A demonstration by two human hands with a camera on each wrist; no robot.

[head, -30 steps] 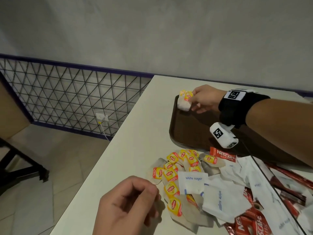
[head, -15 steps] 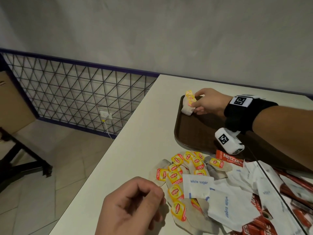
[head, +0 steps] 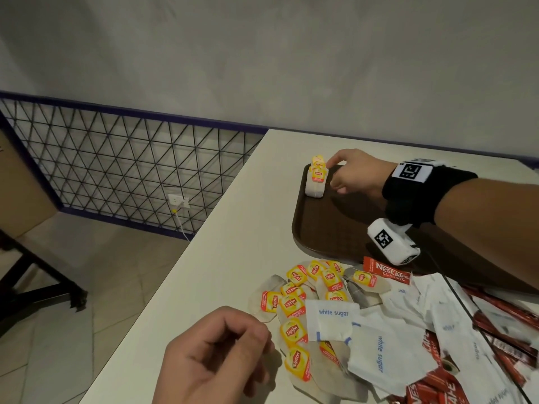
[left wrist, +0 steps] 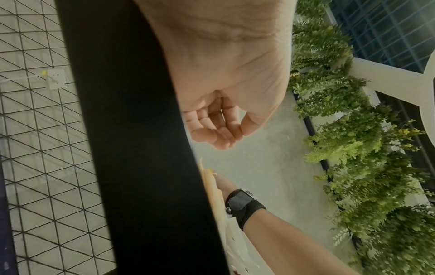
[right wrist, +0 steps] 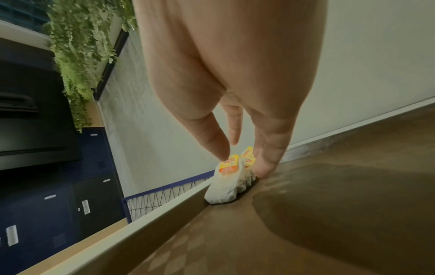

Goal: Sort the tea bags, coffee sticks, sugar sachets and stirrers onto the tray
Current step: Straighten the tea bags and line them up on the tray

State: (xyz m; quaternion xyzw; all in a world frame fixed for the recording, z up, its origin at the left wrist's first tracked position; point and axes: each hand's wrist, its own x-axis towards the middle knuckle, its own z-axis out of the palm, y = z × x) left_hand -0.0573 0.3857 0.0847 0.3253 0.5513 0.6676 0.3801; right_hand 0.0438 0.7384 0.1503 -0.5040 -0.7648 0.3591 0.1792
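Head view, nearest us: our left hand point(head: 215, 357) sits at the near edge of the table point(head: 233, 243), fingers loosely curled, holding nothing; the left wrist view agrees, curled fingers with no packet in them. Just to its right, almost touching the knuckles, lies the loose heap of Lipton tea bags point(head: 300, 304), yellow tags up, flat on the table. Overlapping them on the right are the white sugar sachets point(head: 332, 319), and beyond those the red Nescafe coffee sticks point(head: 388, 272), long axes running roughly left-right and diagonal. We see no stirrers clearly.

Further out sits the brown tray point(head: 320, 228), mostly bare. In its far left corner stands a small bundle of tea bags point(head: 315, 182), upright on edge against the rim, tags on top. Our right hand point(head: 355, 176) is right beside it: in the right wrist view the fingers point(right wrist: 216, 141) are straight, the tips touching the tags and the side of the bundle point(right wrist: 226, 182), steadying rather than gripping.

We judge the bundle as placed. The next tea bags lie nearer the left hand, right at its fingertips; the right hand is well apart from the heap.
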